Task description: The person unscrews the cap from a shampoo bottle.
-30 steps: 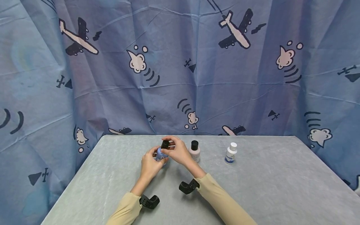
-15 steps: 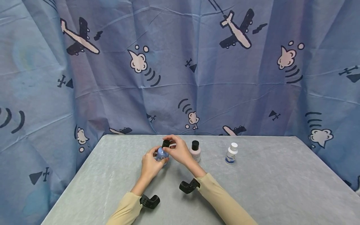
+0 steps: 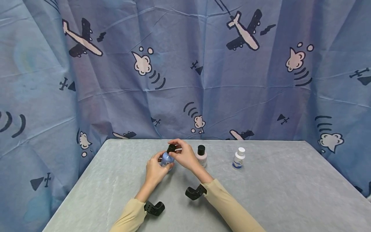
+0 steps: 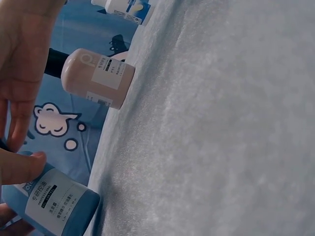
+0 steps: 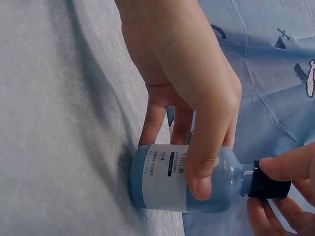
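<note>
A blue bottle (image 3: 167, 158) with a white label stands at the back of the table, left of the middle. My left hand (image 3: 154, 170) grips its body, thumb across the front. With thumb and fingers, my right hand (image 3: 185, 156) pinches the black cap (image 5: 271, 185) on top. Between cap and shoulder the ridged neck (image 5: 246, 180) shows in the right wrist view. Close behind the right hand stands a pale pink bottle (image 4: 98, 78) with a black cap, partly covered by that hand in the head view.
Farther right stands a small white bottle (image 3: 238, 158) with a white cap and a blue band on its label. Light grey cloth covers the table (image 3: 278, 187). A blue curtain (image 3: 179, 71) printed with airplanes hangs right behind the back edge.
My right thumb has shifted slightly right at the cap. The left hand keeps its grip, and the bottles stand where they were.
</note>
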The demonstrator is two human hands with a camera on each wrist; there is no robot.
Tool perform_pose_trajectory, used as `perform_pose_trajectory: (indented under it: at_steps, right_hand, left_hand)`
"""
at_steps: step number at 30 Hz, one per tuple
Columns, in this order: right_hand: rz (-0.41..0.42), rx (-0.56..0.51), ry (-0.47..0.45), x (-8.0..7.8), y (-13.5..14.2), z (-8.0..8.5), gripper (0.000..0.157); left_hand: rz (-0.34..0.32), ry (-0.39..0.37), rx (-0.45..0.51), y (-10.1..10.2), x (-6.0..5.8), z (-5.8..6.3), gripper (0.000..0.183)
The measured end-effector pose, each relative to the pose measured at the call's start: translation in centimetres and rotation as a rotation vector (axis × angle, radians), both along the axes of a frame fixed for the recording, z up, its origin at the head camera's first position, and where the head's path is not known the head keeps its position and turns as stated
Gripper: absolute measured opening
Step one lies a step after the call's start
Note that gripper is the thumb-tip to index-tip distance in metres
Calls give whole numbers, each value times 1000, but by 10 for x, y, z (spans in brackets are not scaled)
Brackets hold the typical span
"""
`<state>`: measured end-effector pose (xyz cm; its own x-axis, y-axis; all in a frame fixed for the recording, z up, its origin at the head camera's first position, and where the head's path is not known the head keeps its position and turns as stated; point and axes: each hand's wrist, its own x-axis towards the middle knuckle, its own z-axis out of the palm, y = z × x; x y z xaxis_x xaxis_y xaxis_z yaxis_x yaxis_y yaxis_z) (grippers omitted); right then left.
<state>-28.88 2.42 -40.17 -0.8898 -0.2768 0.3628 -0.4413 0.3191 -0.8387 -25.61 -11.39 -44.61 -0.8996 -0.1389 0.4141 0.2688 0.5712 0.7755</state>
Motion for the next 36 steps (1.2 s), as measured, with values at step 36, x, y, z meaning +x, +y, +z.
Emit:
perform_pose_trajectory:
  at_steps: [36]
  right_hand:
    - [-27,-55,22,0,5,2,31]
  left_hand:
    - [-16,-11,12,-3,-2,-1,54]
